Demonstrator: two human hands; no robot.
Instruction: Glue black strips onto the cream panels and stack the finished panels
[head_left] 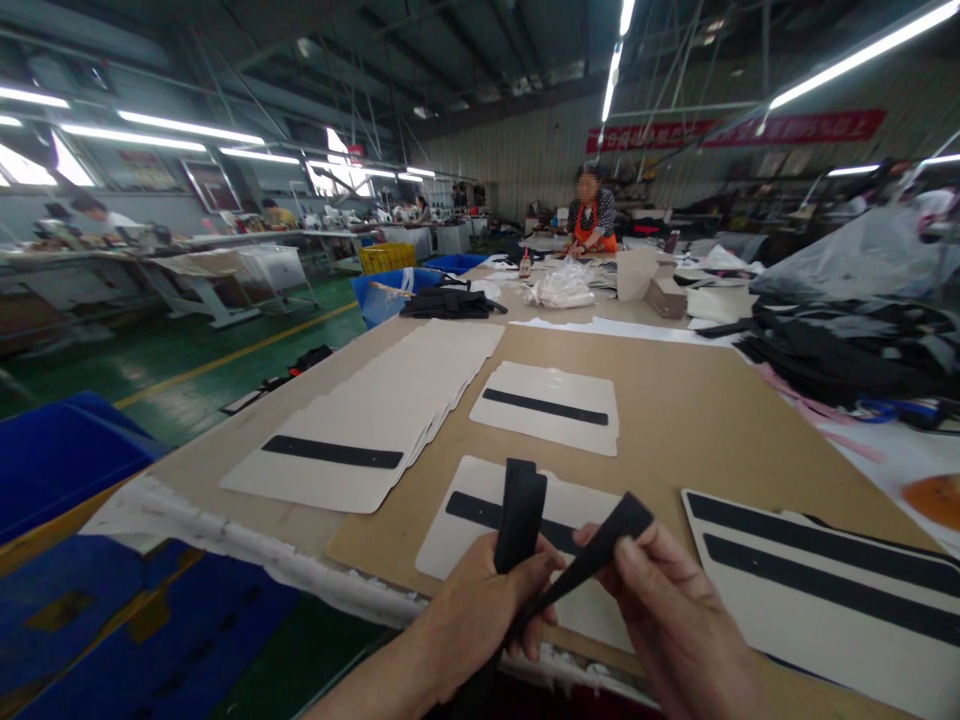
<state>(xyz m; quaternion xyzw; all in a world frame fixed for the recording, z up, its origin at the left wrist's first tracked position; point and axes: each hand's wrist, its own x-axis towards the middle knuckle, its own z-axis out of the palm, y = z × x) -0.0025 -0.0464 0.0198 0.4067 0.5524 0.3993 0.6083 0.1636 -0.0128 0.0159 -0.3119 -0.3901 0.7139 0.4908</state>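
Note:
My left hand point(472, 620) is closed around a bunch of black strips point(521, 515) that stand up from its fist. My right hand point(675, 620) pinches one black strip point(600, 555) at its upper end, peeling it away from the bunch at a slant. Both hands hover over a white panel point(465, 530) that carries one black strip and lies at the near edge of the brown cardboard-covered table point(675, 400).
More white panels with black strips lie about: a long fanned stack point(375, 420) at left, one point(547, 405) in the middle, a pile point(825, 590) at right. Black fabric point(847, 350) is heaped far right. A seated person point(592, 215) works at the far end. Blue bins point(60, 460) stand left.

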